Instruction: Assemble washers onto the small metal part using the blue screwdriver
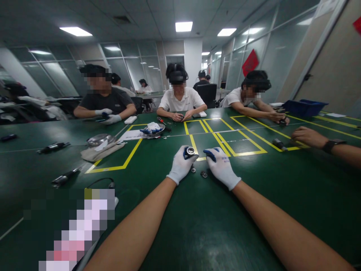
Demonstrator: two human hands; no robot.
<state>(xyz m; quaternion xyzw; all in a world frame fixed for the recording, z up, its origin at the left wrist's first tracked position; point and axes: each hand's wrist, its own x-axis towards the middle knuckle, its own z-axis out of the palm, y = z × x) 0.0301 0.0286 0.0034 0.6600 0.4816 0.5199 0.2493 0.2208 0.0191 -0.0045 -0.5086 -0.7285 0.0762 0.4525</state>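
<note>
My left hand [182,165], in a white glove with blue palm coating, is closed round a short black cylindrical part [190,151]. Its round end, with a silver ring and pale details inside, faces up toward me. Just to the right, my right hand [221,165], gloved the same way, is apart from the part. Its fingers point left, loosely bent, and I see nothing in them. Two small round metal pieces lie on the green table between my wrists: one [193,169] by the left hand, the other [204,174] nearer the right.
Yellow tape [124,167] marks rectangles on the table. To the left are dark cylindrical tools [66,177], a metal bowl [100,140] and a dish with gloves [153,128]. A blue bin [304,107] stands far right. Co-workers sit opposite; another person's hand [308,137] reaches in from the right.
</note>
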